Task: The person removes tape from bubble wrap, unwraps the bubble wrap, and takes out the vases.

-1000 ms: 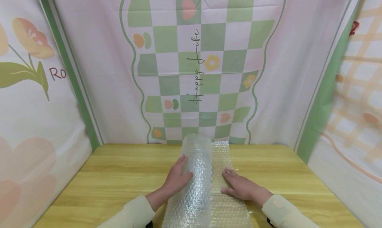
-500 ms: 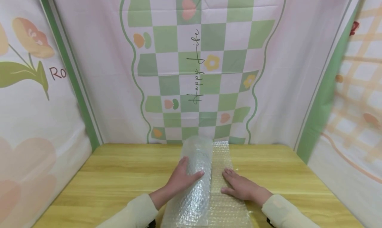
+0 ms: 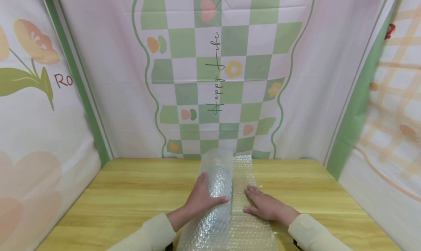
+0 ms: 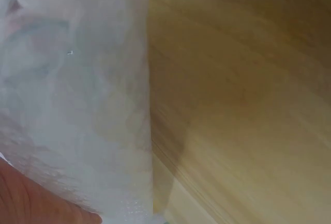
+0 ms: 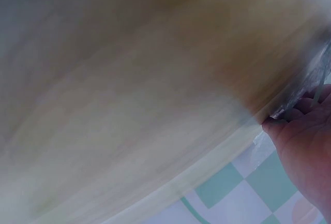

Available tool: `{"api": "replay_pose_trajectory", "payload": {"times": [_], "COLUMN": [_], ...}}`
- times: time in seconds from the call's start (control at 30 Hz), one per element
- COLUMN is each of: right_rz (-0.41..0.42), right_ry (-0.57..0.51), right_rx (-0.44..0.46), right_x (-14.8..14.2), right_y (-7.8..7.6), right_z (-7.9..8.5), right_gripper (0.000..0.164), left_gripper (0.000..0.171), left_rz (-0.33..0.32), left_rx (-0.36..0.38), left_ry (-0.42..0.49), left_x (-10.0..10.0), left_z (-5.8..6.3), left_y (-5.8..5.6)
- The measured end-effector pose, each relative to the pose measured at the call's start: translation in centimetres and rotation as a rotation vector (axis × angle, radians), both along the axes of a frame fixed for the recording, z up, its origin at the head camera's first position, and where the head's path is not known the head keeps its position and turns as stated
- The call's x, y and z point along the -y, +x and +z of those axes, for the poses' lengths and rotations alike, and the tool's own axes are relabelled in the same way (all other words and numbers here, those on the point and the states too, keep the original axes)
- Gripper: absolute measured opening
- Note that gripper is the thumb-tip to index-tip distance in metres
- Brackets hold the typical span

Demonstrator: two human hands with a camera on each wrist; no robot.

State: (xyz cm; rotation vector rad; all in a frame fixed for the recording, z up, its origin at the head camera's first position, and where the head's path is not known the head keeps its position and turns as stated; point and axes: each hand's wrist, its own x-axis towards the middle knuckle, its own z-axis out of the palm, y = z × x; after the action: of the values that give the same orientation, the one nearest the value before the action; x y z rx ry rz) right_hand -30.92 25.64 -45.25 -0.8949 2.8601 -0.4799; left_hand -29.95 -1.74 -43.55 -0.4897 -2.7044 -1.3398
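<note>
A roll of clear bubble wrap [image 3: 219, 179] lies lengthwise on the table, with a faint rounded form showing through its layers; whether anything is inside I cannot tell. My left hand [image 3: 201, 200] rests on the roll's left side, thumb stretched across the top and the other fingers partly hidden. From the roll, a flat strip of bubble wrap [image 3: 242, 174] extends to the right. My right hand [image 3: 267, 205] presses on that strip with its fingers laid out straight. In the left wrist view the roll's side [image 4: 88, 105] fills the left part, above a bit of my hand [image 4: 36, 198].
The yellow wood-grain table [image 3: 138, 185] spreads out on both sides of the wrap. Behind its far edge hangs a green-and-white checked cloth [image 3: 235, 41], and printed curtains [image 3: 29, 134] close off the sides.
My left hand has shifted slightly right over the roll, its thumb reaching further across the top. The right hand has stayed in place on the strip.
</note>
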Motion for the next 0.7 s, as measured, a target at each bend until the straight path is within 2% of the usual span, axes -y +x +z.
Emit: {"api": "replay_pose_trajectory", "payload": {"times": [0.17,0.37,0.7], "right_rz": [-0.003,-0.009,0.002], "right_ry": [0.003,-0.001,-0.006], "right_rx": [-0.005,0.010,-0.016], "right_x": [0.05,0.11,0.10], "right_y": [-0.01,0.02,0.03], "right_z": [0.01,0.01,-0.05], "right_gripper": [0.081,0.082,0.081], "left_gripper": [0.120,0.117,0.111], "left_rz": [0.000,0.009,0.005], "left_rx": [0.009,-0.014,-0.027], "left_ry": [0.000,0.003,0.093], "left_x": [-0.07,-0.01,0.86], "left_z": [0.10,0.04,-0.07], "left_y": [0.24,0.23,-0.03]}}
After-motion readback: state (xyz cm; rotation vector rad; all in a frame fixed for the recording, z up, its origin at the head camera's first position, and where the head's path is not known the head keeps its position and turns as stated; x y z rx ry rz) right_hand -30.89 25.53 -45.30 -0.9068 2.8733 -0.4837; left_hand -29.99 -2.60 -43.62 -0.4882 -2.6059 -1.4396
